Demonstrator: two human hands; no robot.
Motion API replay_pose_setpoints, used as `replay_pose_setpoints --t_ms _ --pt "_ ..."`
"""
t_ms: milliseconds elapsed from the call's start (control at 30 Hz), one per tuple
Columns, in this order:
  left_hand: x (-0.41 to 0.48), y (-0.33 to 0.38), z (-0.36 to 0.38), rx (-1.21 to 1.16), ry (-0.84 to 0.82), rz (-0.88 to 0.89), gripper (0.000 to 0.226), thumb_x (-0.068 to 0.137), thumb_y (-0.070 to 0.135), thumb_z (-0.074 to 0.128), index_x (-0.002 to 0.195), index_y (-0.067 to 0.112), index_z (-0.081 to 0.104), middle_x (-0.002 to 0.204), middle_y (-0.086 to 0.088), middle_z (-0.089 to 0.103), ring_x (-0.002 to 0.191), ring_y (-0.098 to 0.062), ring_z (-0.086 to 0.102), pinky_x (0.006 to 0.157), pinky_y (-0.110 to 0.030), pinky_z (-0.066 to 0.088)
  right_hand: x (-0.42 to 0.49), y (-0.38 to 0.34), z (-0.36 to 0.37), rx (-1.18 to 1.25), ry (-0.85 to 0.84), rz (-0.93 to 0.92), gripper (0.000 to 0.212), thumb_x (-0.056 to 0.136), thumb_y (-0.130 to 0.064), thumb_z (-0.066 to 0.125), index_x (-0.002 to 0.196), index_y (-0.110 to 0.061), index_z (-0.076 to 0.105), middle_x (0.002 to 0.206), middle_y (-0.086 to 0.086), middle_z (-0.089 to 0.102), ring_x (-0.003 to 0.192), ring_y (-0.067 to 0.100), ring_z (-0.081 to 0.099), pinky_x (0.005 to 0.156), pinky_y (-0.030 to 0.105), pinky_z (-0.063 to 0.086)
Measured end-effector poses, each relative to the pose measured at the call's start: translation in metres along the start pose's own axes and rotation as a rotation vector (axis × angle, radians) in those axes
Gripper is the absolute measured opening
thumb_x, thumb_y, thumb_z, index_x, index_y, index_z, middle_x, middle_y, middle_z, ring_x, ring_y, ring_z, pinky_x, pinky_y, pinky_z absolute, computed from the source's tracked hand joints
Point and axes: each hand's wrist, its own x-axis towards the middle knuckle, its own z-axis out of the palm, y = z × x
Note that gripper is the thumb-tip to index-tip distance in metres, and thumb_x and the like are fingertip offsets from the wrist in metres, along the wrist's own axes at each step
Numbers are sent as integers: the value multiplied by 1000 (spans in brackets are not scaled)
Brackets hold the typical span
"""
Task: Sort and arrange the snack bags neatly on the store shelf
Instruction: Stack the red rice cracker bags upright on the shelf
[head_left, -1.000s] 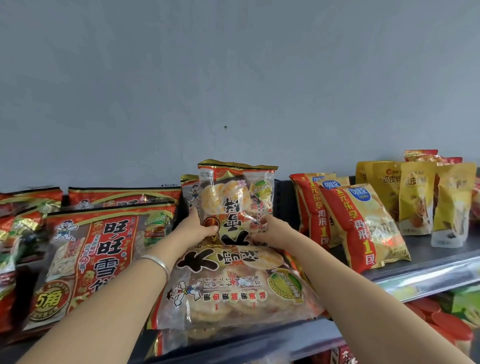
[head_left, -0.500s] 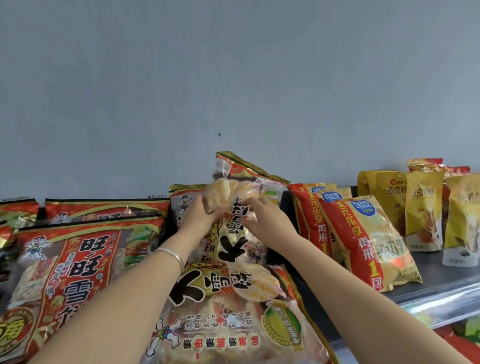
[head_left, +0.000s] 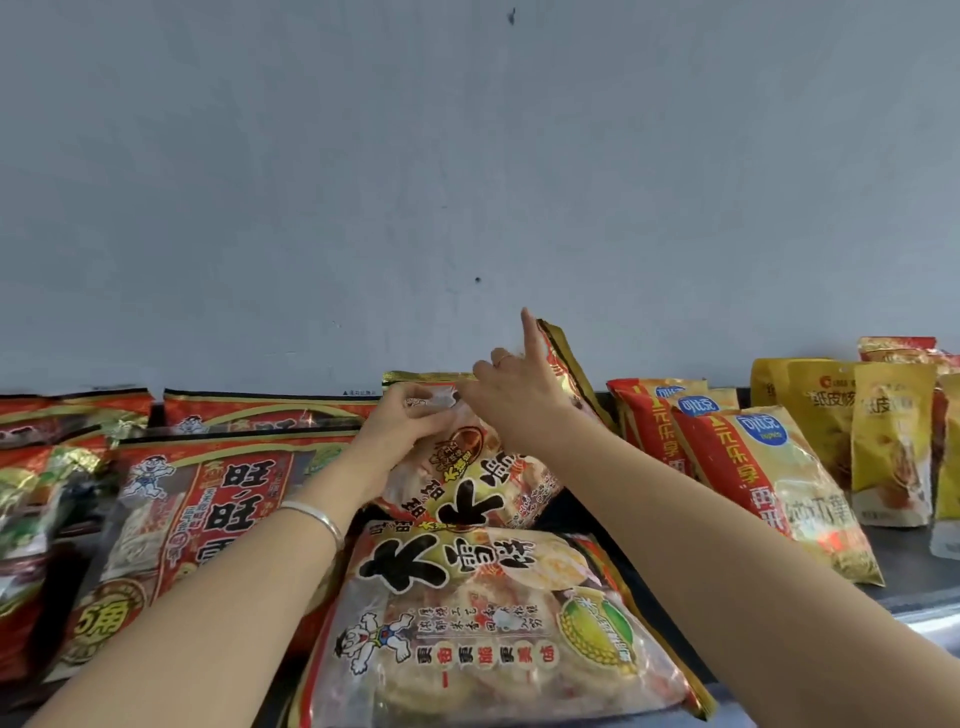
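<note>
Since the earlier frame the cracker bag (head_left: 483, 483) has tipped back and lies just behind the front durian bag (head_left: 493, 623). Curled fingers of the left hand (head_left: 405, 421) pinch its top edge. The right hand (head_left: 519, 400) meets its raised corner, index finger straight; whether the others grip is unclear. Likely best to press that corner down and square it with the front durian bag.

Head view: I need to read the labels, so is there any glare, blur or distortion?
Head view: soft even light, no hard shadows. Head view: glints on the crumpled foil bags at left. Head view: front bag print sharp; right hand and the rear bag gripped by the left hand slightly smeared.
</note>
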Motion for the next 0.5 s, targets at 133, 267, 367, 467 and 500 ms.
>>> replay_pose_setpoints --t_ms 133,267,367,467,500 --pt "-2 3 -16 20 333 85 30 88 29 62 111 14 50 108 -1 58 103 -18 54 70 -23 36 0 19 -7 104 -101 42 59 80 -46 69 132 -28 46 129 1 52 131 31 40 109 69 0" --pt "-5 11 -23 -72 556 144 52 85 60 47 118 19 45 126 -3 47 112 -20 47 91 -38 40 -5 44 -20 426 -15 283 47 82 -46 60 124 -27 49 123 0 53 123 28 45 109 59 20" --pt "-4 21 -12 -173 569 134 57 92 57 41 137 21 35 144 -5 29 126 -21 36 99 -39 34 -5 49 -20 611 -11 456 44 79 -48 61 117 -29 51 117 -2 56 116 27 48 103 54 28" --pt "-7 15 -5 -47 563 62 70 88 49 57 145 24 26 152 -6 18 137 -29 27 108 -52 33 -7 51 -8 923 -45 638 38 74 -50 64 102 -29 49 100 -4 60 99 23 55 96 50 39" --pt "-9 12 -3 -42 550 11 76 86 45 62 147 25 22 153 -6 15 139 -31 25 109 -54 31 -10 51 -6 1099 -37 676 42 73 -48 69 102 -27 48 98 -3 61 94 20 57 94 46 44"
